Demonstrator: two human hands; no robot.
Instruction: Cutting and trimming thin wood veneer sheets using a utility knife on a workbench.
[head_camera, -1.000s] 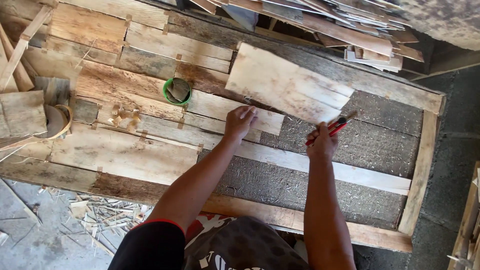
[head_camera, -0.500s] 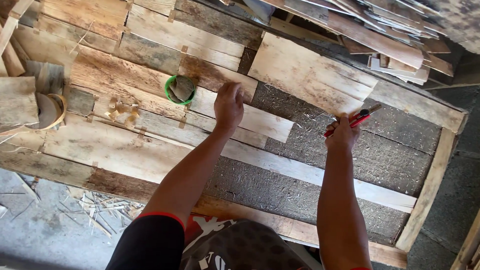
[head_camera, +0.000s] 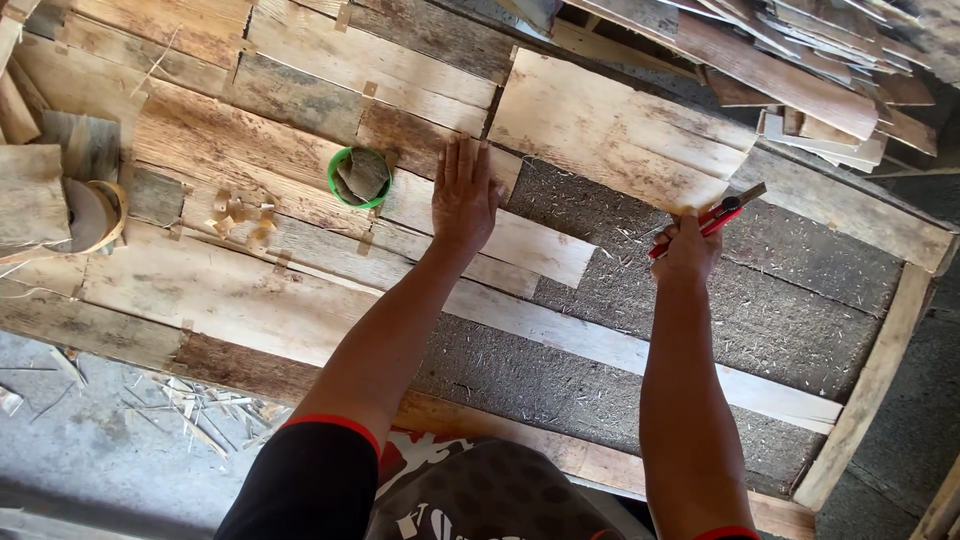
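Support: wood-framed grey fibre board (head_camera: 760, 300). Directly on board: pale veneer sheets (head_camera: 620, 130); green tape roll (head_camera: 360, 177) left of sheets.

You're getting bright, even daylight here, shadows soft and faint. The pale plank (head_camera: 620, 130) sits sharp with no glare; beyond it, toward the upper corners, edges bend slightly.

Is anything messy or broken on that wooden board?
Yes. Thin wood slivers lie scattered on the grey floor beside the panel's lower edge. Small curled bits of tape are strewn over the veneer near the green roll. The left hand lies flat; the right hand grips a red cutter.
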